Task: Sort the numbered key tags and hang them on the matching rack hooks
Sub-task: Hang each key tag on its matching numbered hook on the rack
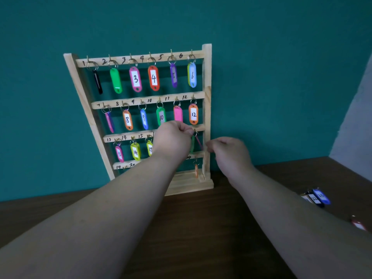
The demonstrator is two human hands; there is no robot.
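The wooden key rack (207,109) stands on the table against the teal wall, with numbered hooks in rows. Coloured tags hang on hooks 1 to 15, such as the red tag 4 (153,78) and the orange tag 12 (193,114). My left hand (173,138) reaches across the third row and pinches the ring of a green tag (192,145) at the rightmost hook there; the tag hangs edge-on with a pink strip beside it. My right hand (228,153) is blurred, fingers curled, its fingertips close to the tag's lower end. An orange tag (196,171) hangs at bottom right.
Several loose tags lie on the dark wooden table at the right: a blue one (322,196), a black one marked 22 (314,198) and a red one (358,225) near the frame edge. My forearms hide part of the rack's lower rows.
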